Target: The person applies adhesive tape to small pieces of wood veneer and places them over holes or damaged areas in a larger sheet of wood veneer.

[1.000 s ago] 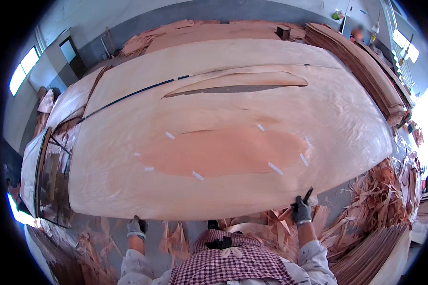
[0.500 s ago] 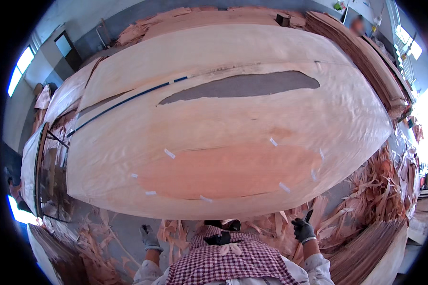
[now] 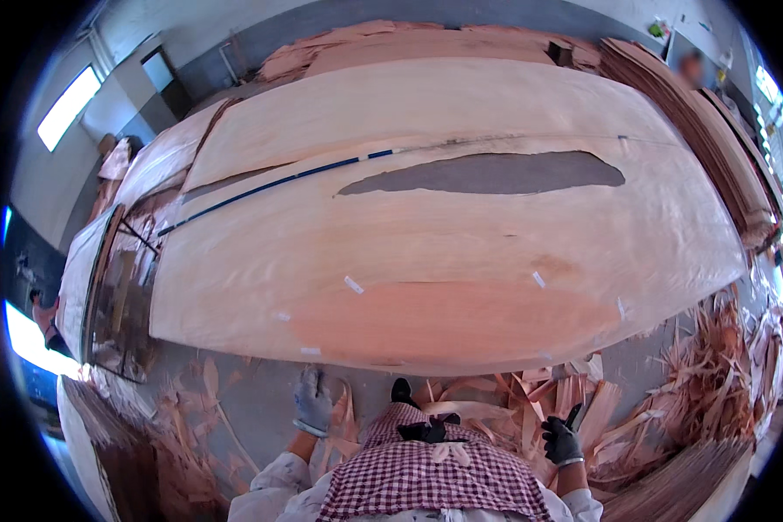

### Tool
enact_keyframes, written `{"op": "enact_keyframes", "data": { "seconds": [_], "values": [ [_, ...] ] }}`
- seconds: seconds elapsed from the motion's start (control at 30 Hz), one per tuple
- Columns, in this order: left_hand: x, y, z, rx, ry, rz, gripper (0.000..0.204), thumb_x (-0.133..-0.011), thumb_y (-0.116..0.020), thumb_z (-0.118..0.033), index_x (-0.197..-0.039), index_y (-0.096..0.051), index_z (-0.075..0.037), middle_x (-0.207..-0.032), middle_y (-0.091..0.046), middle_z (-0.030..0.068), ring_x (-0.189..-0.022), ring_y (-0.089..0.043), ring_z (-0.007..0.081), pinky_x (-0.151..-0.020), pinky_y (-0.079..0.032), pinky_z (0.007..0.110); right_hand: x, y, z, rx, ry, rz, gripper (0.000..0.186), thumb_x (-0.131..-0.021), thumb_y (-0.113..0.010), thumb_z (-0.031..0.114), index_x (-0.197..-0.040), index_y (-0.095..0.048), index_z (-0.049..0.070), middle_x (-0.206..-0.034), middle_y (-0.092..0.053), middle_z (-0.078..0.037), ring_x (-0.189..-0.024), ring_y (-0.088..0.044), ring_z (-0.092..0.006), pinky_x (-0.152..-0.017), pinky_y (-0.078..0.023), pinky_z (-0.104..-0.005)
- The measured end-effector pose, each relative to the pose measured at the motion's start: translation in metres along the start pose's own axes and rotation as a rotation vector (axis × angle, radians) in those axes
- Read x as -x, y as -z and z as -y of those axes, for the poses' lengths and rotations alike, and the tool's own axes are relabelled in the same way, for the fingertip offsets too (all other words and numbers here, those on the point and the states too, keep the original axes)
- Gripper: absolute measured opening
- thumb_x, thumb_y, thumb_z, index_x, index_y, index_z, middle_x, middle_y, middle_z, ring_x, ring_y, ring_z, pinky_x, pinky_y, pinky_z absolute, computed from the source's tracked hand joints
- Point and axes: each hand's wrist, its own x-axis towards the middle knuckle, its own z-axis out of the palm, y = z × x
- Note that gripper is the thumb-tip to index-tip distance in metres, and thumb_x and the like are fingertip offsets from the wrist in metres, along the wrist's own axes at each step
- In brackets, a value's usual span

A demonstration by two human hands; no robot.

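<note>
A large sheet of pale wood veneer (image 3: 461, 235) lies in front of me on a broad flat stack. Set into its near part is an oval reddish veneer patch (image 3: 461, 313), with several short white tape strips (image 3: 354, 284) around its border. Just off the sheet's near edge, my left hand (image 3: 311, 404), in a grey glove, is open with its fingers stretched toward that edge; I see nothing in it. My gloved right hand (image 3: 562, 442) is closed on a slim black tool (image 3: 574, 417) that points upward, away from the sheet. The tool's exact kind is too small to make out.
Beyond the patch, the veneer has a long hole (image 3: 496, 172) showing grey beneath. A dark blue straight strip (image 3: 278, 184) lies left of it. Torn veneer scraps (image 3: 705, 374) cover the floor at right. Veneer stacks (image 3: 705, 130) stand far right, with a person (image 3: 691, 70) behind. Another person (image 3: 45, 317) is far left.
My left hand has moved forward and right, up to the sheet's near edge, its fingers extended. My right hand still holds the black tool. The view has shifted, and one shoe has stepped forward.
</note>
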Motion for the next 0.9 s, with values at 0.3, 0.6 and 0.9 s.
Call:
{"op": "enact_keyframes", "data": {
  "seconds": [0.3,0.6,0.9],
  "values": [
    [-0.18,-0.024,0.072,0.181,0.017,-0.104,0.018,-0.088,-0.053,-0.006,-0.104,-0.058,-0.001,-0.093,-0.063,0.0122,-0.083,-0.062,0.0242,-0.074,-0.049,0.034,-0.005,-0.077,0.013,-0.035,0.077,-0.007,0.02,-0.088,-0.057,0.022,-0.104,-0.059,0.01,-0.089,-0.064,-0.005,-0.061,-0.055,-0.0116,-0.041,-0.037,-0.0227],
    [-0.419,-0.061,0.205,-0.384,-0.279,0.098,0.032,-0.084,-0.048,-0.003,-0.116,-0.053,-0.004,-0.113,-0.058,0.0175,-0.103,-0.056,0.0316,-0.087,-0.046,0.038,0.014,-0.189,-0.02,-0.007,0.031,-0.001,0.031,-0.089,-0.056,0.024,-0.115,-0.054,0.008,-0.095,-0.065,-0.006,-0.071,-0.061,-0.0141,-0.046,-0.04,-0.0214],
    [-0.524,-0.104,0.239,-0.733,-0.131,0.519,0.034,-0.078,-0.057,-0.014,-0.111,-0.053,-0.008,-0.117,-0.052,0.0132,-0.109,-0.05,0.0298,-0.085,-0.044,0.044,0.052,-0.224,-0.054,-0.014,-0.126,-0.101,0.03,-0.09,-0.054,0.025,-0.115,-0.057,0.008,-0.1,-0.066,-0.006,-0.073,-0.062,-0.0146,-0.05,-0.041,-0.0216]
  ]
}}
